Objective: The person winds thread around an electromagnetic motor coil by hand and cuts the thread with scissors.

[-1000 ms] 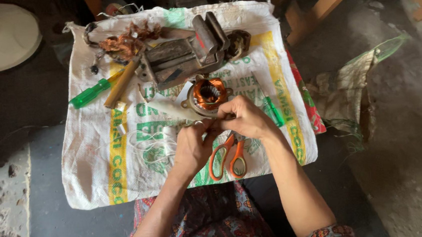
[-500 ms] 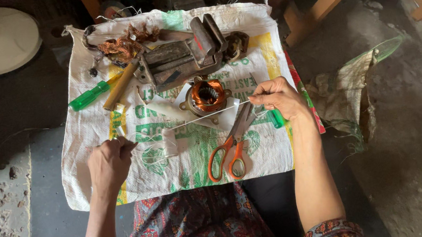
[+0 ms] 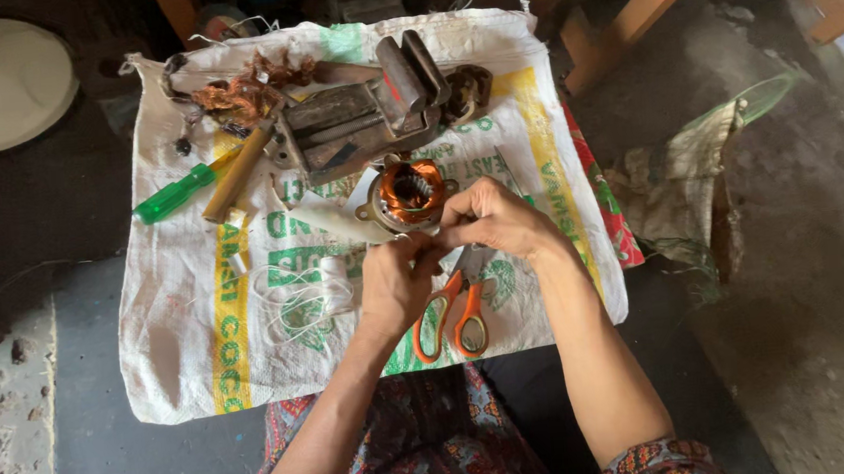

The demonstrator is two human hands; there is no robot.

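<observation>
Two bare hands meet at the centre of the frame over one woven sack cloth (image 3: 181, 366), white with yellow and green printed bands. From the left: one green-handled screwdriver (image 3: 173, 194), smooth plastic; one wooden-handled tool (image 3: 234, 173) beside it; one loose coil of thin white string (image 3: 298, 295) on the cloth. Upper centre lies one grey metal vise (image 3: 363, 121), with a tangle of copper wire (image 3: 240, 93) at its left. The left hand (image 3: 396, 287) and right hand (image 3: 496, 219) pinch their fingertips together on what seems to be a strand of the string, too fine to confirm. Touching above them sits one round motor stator (image 3: 407, 193), copper-wound. One pair of orange-handled scissors (image 3: 451, 315) lies below the hands.
</observation>
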